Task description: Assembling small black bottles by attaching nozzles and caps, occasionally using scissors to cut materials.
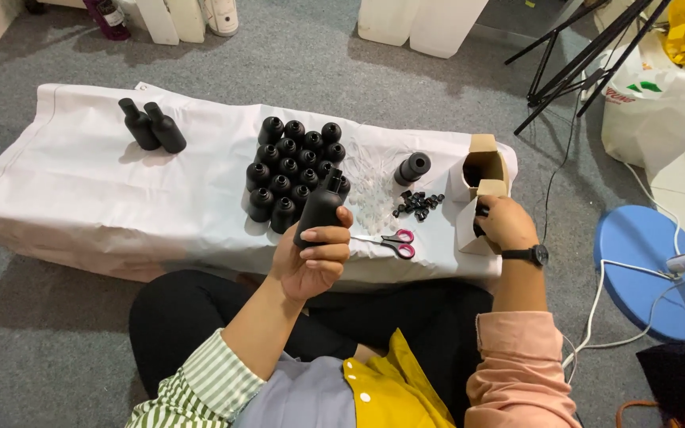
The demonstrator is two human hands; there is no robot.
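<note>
Two bare hands were in view above a low table draped in a white cloth [81, 190]. The left hand [311, 265] was closed around a matte black bottle [319, 210], fingers wrapped about its lower body, holding it upright and slightly tilted just in front of the table's near edge. The right hand [505, 222], wearing a black wristwatch [534, 254], reached into a small open cardboard box [469, 230] standing at the right end of the table; its fingers were curled, with a small dark object partly visible at the fingertips, but the object could not be identified.

Roughly twenty identical black bottles [295, 170] stood upright in a tight cluster at the centre of the cloth, directly behind the held bottle. Two further black bottles [152, 127] stood together, well apart, toward the left end. A pile of small clear plastic pieces [374, 186] lay just right of the cluster. One black bottle [412, 168] lay on its side beyond that pile, with a scatter of small black caps [418, 204] beside it. Scissors with pink handles [390, 242] lay on the cloth between the two hands. A second open cardboard box [485, 162] stood behind the first.
</note>
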